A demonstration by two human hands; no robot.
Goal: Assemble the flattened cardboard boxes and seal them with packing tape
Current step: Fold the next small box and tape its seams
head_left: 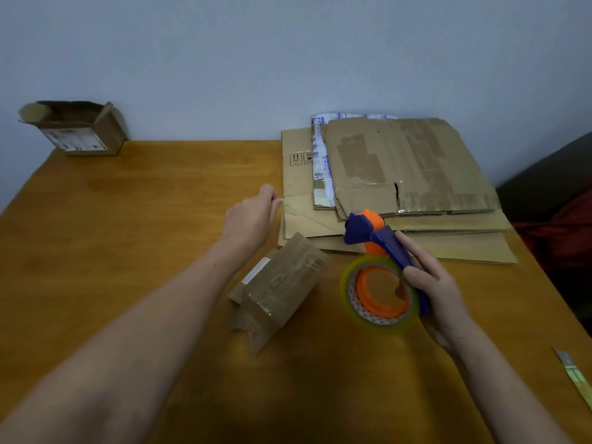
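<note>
My right hand [439, 283] grips the purple handle of a tape dispenser [378, 251] with orange parts and a roll of clear tape [379, 291], held just above the table. My left hand [253, 216] is raised to the dispenser's left, its fingertips pinched together on what looks like the free end of the clear tape. A small brown box [282, 290] lies on its side between my forearms, old tape on its top and its flaps open toward me. Flattened cardboard boxes [410, 168] lie stacked at the back right.
An opened small box [77, 129] stands at the far left corner of the wooden table [144, 219]. A yellowish strip [575, 378] lies near the table's right edge. A dark seat with red fabric [557, 225] is beyond that edge. The wall is close behind.
</note>
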